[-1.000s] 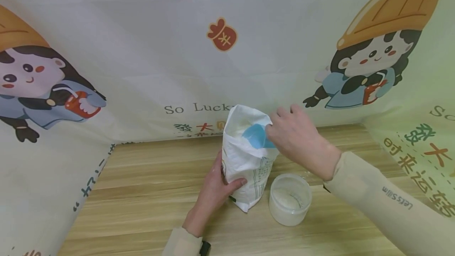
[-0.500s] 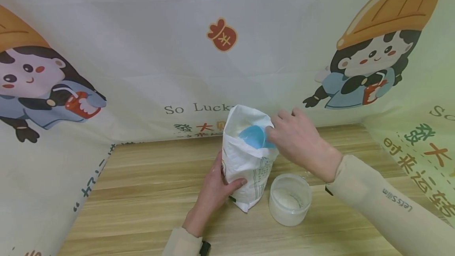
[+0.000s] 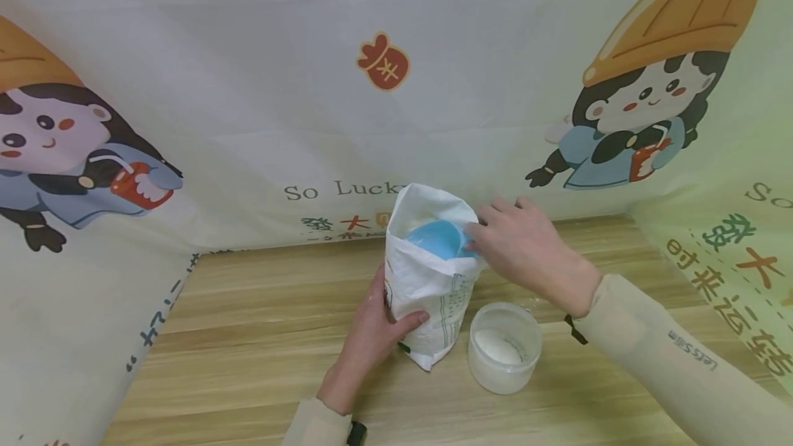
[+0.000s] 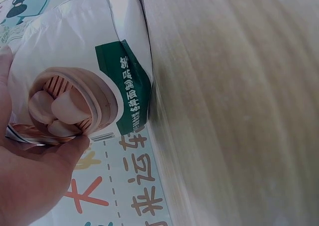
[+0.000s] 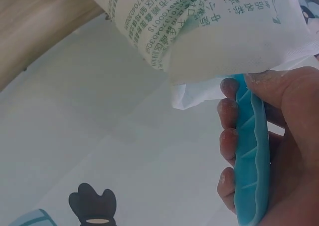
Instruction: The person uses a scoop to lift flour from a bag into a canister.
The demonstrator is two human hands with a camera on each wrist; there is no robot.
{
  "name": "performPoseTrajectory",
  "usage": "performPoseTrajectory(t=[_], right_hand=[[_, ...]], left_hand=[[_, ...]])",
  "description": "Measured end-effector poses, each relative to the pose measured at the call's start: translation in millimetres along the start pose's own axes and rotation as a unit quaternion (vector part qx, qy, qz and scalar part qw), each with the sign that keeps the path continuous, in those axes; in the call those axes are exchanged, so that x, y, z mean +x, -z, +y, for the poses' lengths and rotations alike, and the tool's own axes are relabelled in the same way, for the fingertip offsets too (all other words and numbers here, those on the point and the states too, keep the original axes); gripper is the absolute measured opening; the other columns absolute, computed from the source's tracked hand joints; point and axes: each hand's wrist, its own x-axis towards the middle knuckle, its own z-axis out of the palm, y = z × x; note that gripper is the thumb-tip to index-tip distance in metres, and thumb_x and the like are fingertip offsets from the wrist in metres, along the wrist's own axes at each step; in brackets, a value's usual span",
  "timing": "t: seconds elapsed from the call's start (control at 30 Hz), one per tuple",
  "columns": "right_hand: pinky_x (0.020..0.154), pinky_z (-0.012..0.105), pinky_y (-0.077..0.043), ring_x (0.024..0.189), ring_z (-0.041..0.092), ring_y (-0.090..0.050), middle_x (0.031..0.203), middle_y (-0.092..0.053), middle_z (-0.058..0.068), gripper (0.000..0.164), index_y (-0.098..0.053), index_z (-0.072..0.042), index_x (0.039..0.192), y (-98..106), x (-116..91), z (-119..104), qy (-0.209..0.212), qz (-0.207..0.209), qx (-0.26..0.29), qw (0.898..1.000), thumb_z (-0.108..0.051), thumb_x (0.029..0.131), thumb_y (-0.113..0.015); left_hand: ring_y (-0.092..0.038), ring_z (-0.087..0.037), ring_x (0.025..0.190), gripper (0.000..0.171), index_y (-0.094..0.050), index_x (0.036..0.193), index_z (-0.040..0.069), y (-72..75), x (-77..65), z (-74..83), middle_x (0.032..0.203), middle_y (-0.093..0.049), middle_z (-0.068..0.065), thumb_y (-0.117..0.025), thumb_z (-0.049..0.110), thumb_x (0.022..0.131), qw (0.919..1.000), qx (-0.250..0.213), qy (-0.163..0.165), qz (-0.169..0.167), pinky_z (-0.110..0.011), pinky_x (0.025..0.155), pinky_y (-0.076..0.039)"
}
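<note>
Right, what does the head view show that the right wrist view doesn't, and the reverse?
Only the head view shows the left hand on the white bag, the clear tub with white contents, and the blue scoop's bowl in the bag's mouth.

Only the right wrist view shows the scoop's ribbed handle along its length and whitish residue on the thumb.

Both show the bag, the right hand gripping the scoop, the wooden table and the printed backdrop.

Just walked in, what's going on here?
A person's left hand grips an open white printed bag. The right hand holds a light-blue plastic scoop by its handle, its bowl inside the bag's mouth. A round translucent plastic tub with some white powder inside stands beside the bag on the wood-grain table.
</note>
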Motion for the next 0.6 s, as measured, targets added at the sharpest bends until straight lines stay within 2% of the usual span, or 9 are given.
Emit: performPoseTrajectory(t=[0.3,0.6], right_hand=[[0.067,0.038,-0.048,0.084,0.027,-0.059,0.092,-0.067,0.007,0.024,-0.075,-0.013,0.105,-8,-1,-1,-0.015,0.001,0.03,0.999,-0.035,0.094,-0.077],[0.063,0.035,-0.045,0.078,0.023,-0.055,0.086,-0.065,0.003,0.018,-0.071,-0.015,0.097,-13,-4,2,-0.023,0.006,0.063,0.998,-0.032,0.096,-0.076]], left_hand=[[-0.048,-0.033,0.139,0.108,-0.021,0.164,0.021,0.8,-1.1,1.6,0.157,-0.045,-0.011,-0.091,0.03,0.082,1.0,-0.003,0.004,-0.004,-0.057,0.115,-0.039],[-0.048,-0.033,0.139,0.109,-0.021,0.164,0.021,0.0,0.4,0.6,0.157,-0.045,-0.011,-0.091,0.03,0.081,1.0,-0.001,0.0,-0.003,-0.057,0.115,-0.038]])
